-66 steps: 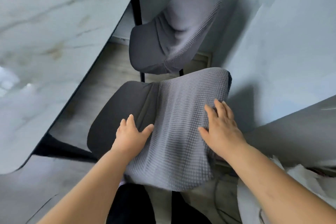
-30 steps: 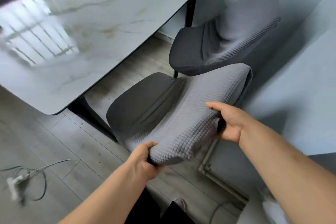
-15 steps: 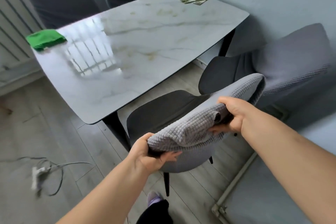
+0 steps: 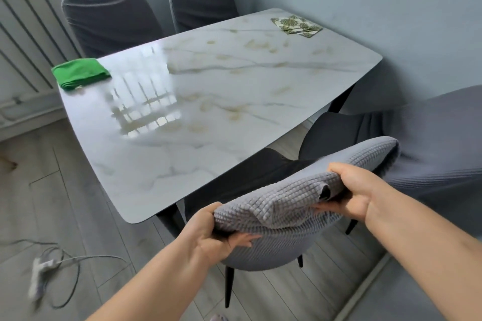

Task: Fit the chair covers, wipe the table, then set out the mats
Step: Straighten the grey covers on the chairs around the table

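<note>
Table [image 4: 208, 117] at frame centre; cloth [image 4: 79, 73] on its left corner, mats [image 4: 296, 26] on its far right corner. Two chairs [image 4: 109, 18] behind, radiator [image 4: 28, 41] upper left, cable [image 4: 60, 266] on floor, lower left.

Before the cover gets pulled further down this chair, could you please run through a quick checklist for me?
1. Both hands gripping: left hand and right hand each hold the chair cover's bunched hem: ok.
2. Cover seated over the backrest top: ok.
3. Cover smooth: not ok, bunched and folded between the hands.
4. Seat covered: not ok, dark seat exposed.
5. Green cloth and mats waiting on table: ok.
</note>
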Demonstrator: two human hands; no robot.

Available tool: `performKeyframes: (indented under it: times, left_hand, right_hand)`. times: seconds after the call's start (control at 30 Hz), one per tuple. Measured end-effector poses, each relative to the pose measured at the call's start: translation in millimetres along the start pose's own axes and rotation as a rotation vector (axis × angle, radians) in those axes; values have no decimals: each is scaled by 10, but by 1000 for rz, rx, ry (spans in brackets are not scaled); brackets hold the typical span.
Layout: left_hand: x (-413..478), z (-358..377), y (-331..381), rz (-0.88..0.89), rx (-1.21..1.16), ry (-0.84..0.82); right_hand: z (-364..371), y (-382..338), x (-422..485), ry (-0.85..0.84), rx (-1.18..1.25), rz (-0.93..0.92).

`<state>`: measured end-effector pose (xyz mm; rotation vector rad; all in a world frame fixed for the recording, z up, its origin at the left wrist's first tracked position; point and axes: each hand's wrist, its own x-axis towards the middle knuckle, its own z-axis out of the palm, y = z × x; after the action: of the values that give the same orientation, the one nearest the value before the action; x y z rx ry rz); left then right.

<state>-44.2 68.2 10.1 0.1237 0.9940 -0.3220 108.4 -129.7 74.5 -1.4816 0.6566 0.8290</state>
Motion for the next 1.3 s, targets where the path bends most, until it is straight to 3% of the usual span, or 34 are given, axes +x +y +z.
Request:
performKeyframes:
  times: [0.17, 0.57, 1.3]
  left_hand:
    - [82, 19, 143, 100, 36, 31]
    - [638, -124, 135, 280, -185, 90]
    - [795, -316, 308, 330, -128, 204]
  right_hand:
    - [110, -112, 185, -67, 5, -50]
    - [302, -141, 805, -188, -58, -88]
    - [402, 253, 1170, -219, 46, -54]
